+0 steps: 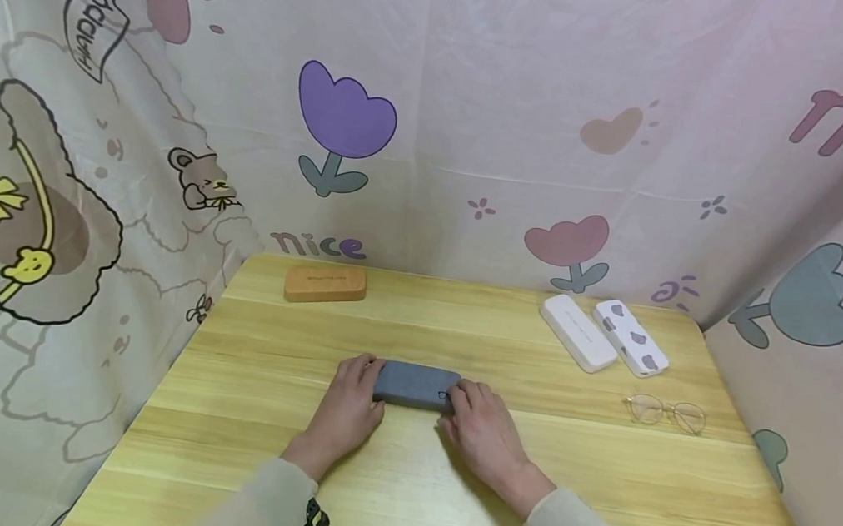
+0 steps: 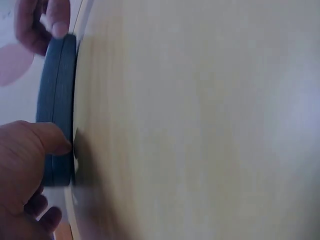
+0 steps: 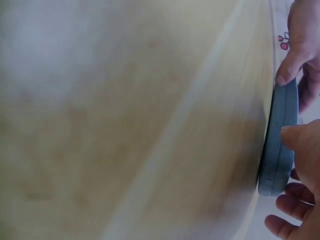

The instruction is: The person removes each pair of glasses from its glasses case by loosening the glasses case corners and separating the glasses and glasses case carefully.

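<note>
A blue-grey glasses case [image 1: 414,383] with a small glasses mark near its right end lies closed on the wooden table. My left hand [image 1: 347,411] grips its left end, with the thumb on the near side. At the other end my right hand [image 1: 487,434] holds the case, fingertips near the mark. In the left wrist view the left thumb presses the front side of the case [image 2: 62,90], across from the seam line. The right wrist view shows the right thumb at the edge of the case [image 3: 280,135]; part of those fingers is hidden behind it.
An orange-brown case [image 1: 325,284] lies at the back left. Toward the back right are a white case [image 1: 577,333] and a patterned white case [image 1: 631,338], side by side. Thin-framed glasses [image 1: 668,412] rest in front of them. Printed cloth [image 1: 440,131] hangs behind the table [image 1: 226,430].
</note>
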### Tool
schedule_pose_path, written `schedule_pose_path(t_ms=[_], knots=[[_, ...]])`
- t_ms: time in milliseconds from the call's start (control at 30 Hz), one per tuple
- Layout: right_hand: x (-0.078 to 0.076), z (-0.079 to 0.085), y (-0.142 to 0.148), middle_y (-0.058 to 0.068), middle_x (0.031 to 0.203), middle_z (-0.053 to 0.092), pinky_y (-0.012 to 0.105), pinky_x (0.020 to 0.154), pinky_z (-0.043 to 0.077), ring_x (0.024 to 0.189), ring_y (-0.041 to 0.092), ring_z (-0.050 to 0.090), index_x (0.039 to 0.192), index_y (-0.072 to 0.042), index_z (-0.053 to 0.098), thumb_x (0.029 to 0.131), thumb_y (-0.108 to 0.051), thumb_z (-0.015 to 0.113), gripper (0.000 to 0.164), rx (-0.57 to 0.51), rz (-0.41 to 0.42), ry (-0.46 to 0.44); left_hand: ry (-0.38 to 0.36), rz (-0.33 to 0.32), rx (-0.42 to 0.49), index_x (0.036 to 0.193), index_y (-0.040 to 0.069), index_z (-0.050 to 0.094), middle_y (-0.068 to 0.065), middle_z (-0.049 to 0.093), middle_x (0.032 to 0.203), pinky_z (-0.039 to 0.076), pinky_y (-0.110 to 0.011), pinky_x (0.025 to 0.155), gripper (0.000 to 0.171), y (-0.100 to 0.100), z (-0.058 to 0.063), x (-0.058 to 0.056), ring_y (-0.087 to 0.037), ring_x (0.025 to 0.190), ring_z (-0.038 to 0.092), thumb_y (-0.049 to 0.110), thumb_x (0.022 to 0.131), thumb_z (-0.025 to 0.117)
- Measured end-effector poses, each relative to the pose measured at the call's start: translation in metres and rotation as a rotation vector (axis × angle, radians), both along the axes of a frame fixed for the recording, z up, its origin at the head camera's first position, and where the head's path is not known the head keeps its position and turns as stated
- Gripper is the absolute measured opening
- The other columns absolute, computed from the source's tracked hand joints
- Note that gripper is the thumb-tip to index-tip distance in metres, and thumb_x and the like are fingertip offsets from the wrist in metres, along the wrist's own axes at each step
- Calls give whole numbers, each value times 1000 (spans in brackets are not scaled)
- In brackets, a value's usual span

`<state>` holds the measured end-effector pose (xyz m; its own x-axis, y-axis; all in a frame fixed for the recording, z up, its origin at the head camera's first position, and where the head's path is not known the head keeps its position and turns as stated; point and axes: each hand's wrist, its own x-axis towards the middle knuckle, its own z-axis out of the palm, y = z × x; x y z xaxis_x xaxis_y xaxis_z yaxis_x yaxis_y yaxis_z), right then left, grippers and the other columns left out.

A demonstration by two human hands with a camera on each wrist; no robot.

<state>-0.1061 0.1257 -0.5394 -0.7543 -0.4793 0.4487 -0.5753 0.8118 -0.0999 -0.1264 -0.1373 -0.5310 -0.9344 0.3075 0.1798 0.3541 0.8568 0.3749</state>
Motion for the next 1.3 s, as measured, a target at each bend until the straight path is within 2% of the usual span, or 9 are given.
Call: schedule_pose_path(t_ms=[200, 300, 433, 533, 733, 933, 1100, 1300], knots=[[10, 1, -4, 22, 141, 62, 52, 108, 52, 130, 37, 61, 142, 5, 58, 96, -40, 77, 67, 53, -31, -87, 198, -55, -170, 143, -5, 58, -21, 58, 141, 46, -54, 113, 65, 19, 2, 16, -39, 133, 54, 19, 86, 79], [14, 1, -7, 25, 148, 58, 53, 113, 47, 137, 39, 57, 147, 6, 55, 99, -43, 73, 71, 107, -32, -100, 234, -87, -228, 142, -5, 59, -22, 59, 141, 47, -55, 112, 67, 29, 3, 24, -39, 132, 56, 23, 86, 80], [18, 1, -11, 24, 151, 56, 51, 116, 45, 141, 38, 54, 148, 6, 53, 101, -43, 70, 70, 150, -39, -97, 211, -127, -262, 146, -4, 57, -23, 57, 148, 44, -57, 115, 70, 37, 5, 32, -41, 138, 54, 31, 90, 79], [18, 1, -13, 24, 152, 56, 50, 116, 45, 142, 38, 53, 149, 6, 53, 101, -41, 69, 69, 145, -43, -96, 195, -133, -282, 148, -3, 55, -23, 54, 153, 40, -59, 118, 72, 39, 5, 32, -43, 143, 50, 37, 93, 78], [16, -1, -21, 24, 156, 52, 52, 115, 45, 144, 39, 51, 151, 6, 50, 102, -42, 67, 71, 130, -37, -110, 144, -110, -308, 153, -3, 49, -24, 49, 158, 35, -60, 121, 76, 32, 5, 24, -44, 149, 44, 43, 97, 73], [10, 0, -32, 25, 157, 50, 54, 115, 45, 145, 40, 50, 152, 7, 49, 102, -39, 68, 71, 113, -28, -114, 103, -85, -283, 154, -4, 47, -26, 47, 159, 34, -61, 122, 75, 26, 7, 16, -46, 150, 41, 39, 99, 73], [3, 0, -41, 25, 158, 49, 54, 116, 44, 148, 40, 47, 152, 7, 49, 104, -39, 65, 68, 120, -27, -137, 49, -91, -245, 155, 0, 49, -22, 44, 163, 29, -68, 121, 67, 28, 10, 12, -46, 153, 36, 33, 101, 70], [-2, 0, -48, 23, 159, 48, 54, 116, 45, 149, 38, 45, 153, 5, 48, 105, -39, 62, 67, 146, -39, -149, -10, -107, -275, 160, 3, 43, -18, 37, 168, 23, -73, 121, 64, 28, 12, 8, -45, 157, 29, 32, 105, 62]])
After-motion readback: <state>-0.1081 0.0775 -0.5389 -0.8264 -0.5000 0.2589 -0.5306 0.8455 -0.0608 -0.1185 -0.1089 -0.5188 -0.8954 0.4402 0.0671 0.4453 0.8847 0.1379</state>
